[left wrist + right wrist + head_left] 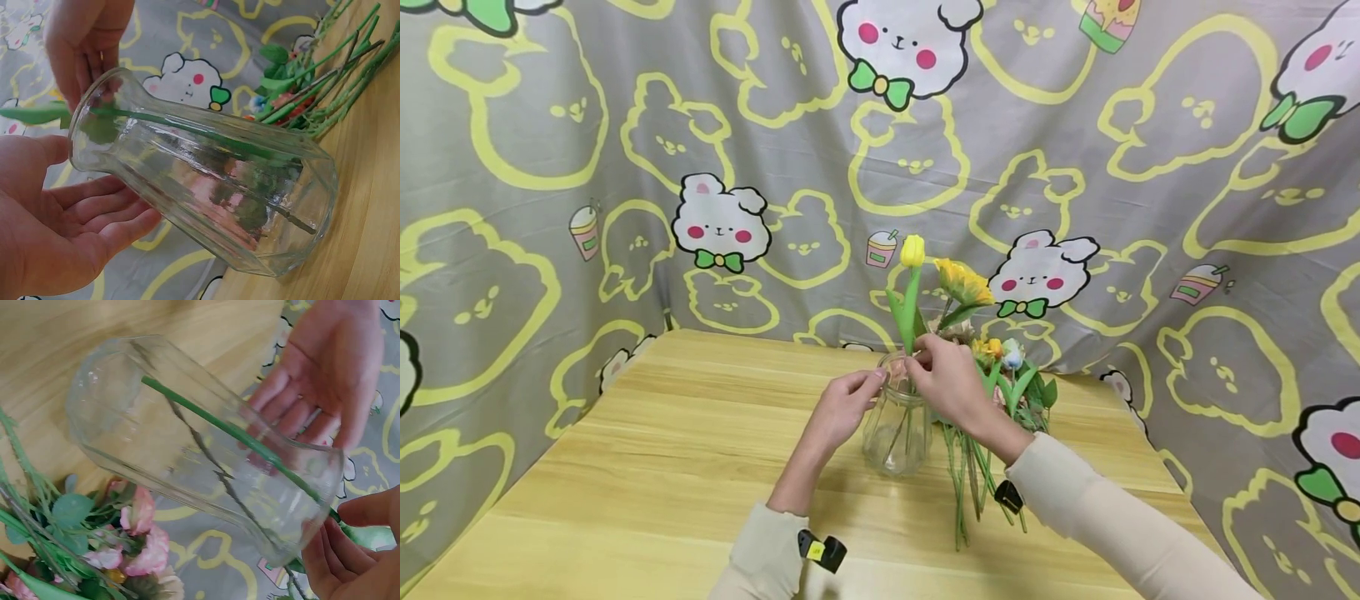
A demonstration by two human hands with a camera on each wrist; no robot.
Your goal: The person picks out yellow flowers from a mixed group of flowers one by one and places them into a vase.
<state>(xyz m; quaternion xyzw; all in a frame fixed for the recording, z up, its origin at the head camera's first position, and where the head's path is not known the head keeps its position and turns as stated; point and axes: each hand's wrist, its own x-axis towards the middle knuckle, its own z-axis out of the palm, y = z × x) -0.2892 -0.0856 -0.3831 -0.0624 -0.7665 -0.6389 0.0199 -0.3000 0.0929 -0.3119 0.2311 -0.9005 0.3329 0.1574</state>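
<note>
A clear glass vase (pixel 886 454) stands upright on the table. A yellow tulip (pixel 913 252) and a yellow sunflower-like bloom (pixel 964 283) rise above its mouth. My right hand (pixel 953 385) pinches the tulip's stem just at the rim. Inside the glass, the right wrist view shows the tulip's green stem (pixel 215 424) and a thin dark stem (pixel 199 442), crossing at an angle. Around the neck's other side is my left hand (pixel 69 212), its fingers nearly straight and its thumb by the rim; firm contact with the glass cannot be made out.
Right of the vase lies a pile of artificial flowers (pixel 1013 357), pink, orange and pale blue, their green stems (pixel 961 492) pointing toward the front of the wooden table (pixel 662 467). A grey patterned curtain (pixel 805 167) hangs behind and at both sides.
</note>
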